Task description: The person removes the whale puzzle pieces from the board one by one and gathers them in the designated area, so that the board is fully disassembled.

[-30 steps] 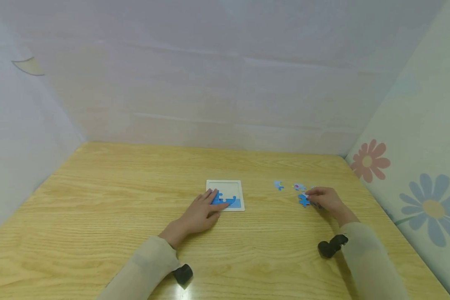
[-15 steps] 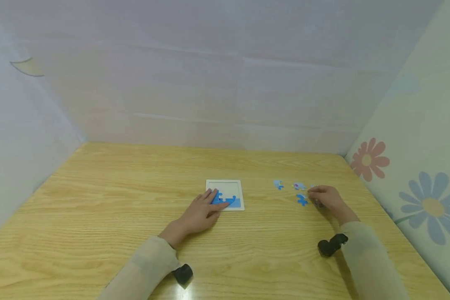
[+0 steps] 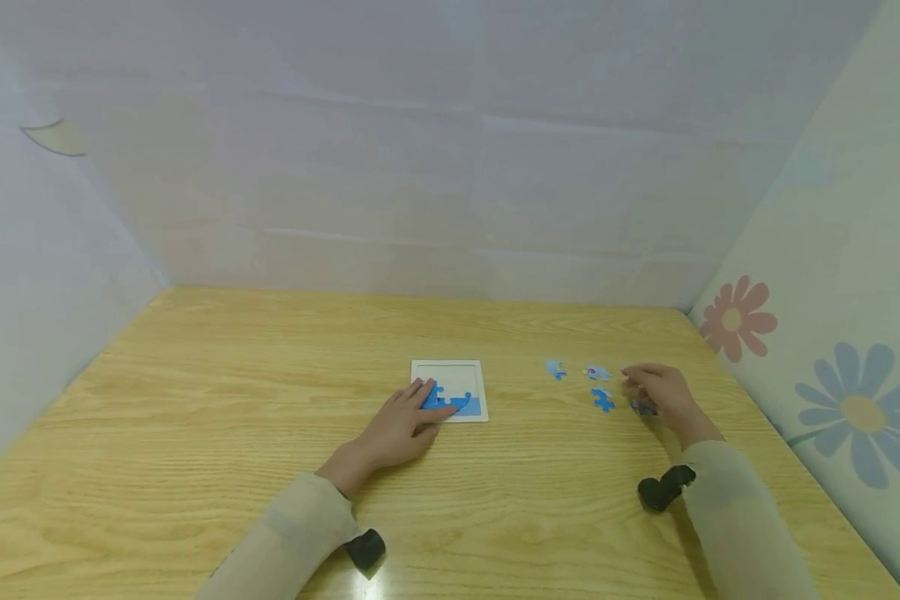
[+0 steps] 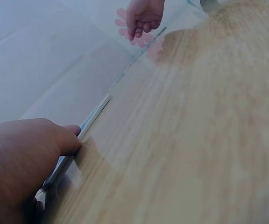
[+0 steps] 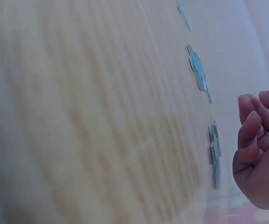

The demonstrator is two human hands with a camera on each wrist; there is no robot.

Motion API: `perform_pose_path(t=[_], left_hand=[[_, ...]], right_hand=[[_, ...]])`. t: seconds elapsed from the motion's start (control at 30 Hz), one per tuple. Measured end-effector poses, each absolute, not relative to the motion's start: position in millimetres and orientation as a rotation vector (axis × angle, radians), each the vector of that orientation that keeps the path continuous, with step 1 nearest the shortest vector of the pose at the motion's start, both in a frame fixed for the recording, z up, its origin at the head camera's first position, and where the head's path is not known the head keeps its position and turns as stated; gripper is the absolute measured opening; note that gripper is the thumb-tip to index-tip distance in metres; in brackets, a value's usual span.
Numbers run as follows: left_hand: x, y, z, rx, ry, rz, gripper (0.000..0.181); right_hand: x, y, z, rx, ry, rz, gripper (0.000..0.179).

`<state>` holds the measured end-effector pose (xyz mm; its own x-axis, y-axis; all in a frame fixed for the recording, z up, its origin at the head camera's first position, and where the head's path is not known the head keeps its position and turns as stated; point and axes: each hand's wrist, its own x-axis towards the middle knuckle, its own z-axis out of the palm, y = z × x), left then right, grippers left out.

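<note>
My left hand (image 3: 393, 429) rests with straight fingers on the lower left of a white square puzzle tray (image 3: 446, 362). Blue puzzle pieces (image 3: 467, 406) lie along the tray's bottom, partly covered by those fingers. Over to the right, my right hand (image 3: 663, 396) hovers above the table, fingers loosely bent. Its thumb and fingertips look apart in the right wrist view, with nothing seen between them. Beneath it lies a dark bluish puzzle piece (image 3: 643, 408), partly hidden. Just left of that is a blue puzzle piece (image 3: 603, 401).
Two pale blue puzzle pieces, one at the left (image 3: 556, 369) and one with a purple mark (image 3: 596, 372), lie farther back on the wooden table (image 3: 285, 350). Fabric walls (image 3: 450, 200) stand at the back and sides. Black devices (image 3: 365, 548) are strapped to both wrists.
My right hand has drawn slightly right and up from the loose pieces, uncovering more of the dark piece under it. The blue piece beside it shifted slightly left. My left hand stays put.
</note>
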<state>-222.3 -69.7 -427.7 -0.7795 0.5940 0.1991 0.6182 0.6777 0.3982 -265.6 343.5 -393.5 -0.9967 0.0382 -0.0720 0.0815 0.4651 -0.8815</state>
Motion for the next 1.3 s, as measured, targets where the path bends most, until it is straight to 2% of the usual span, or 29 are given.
perform_pose_path(t=[0.27,0.6,1.0,1.3], left_hand=[[-223.8,-69.8,-430.4,-1.015,-2.802,-0.707,0.037],[-225.6,-69.1,-432.5,-1.028,-2.786,-0.714,0.038],[-227.6,-74.3,-432.4,-1.0,-2.762,-0.74,0.037],[-231.8,-81.4,-432.6,-0.909,-2.873,-0.761,0.045]], right_hand=[[-272.2,313.5,-373.8,0.081,2.687,-1.623,0.042],[-283.2,254.4,-366.4,-0.121,2.56,-1.71,0.035],[-291.9,167.8,-376.2,-0.225,2.466,-1.654,0.028],[-299.4,123.0,-384.5,-0.255,2.475,-1.463,0.025]])
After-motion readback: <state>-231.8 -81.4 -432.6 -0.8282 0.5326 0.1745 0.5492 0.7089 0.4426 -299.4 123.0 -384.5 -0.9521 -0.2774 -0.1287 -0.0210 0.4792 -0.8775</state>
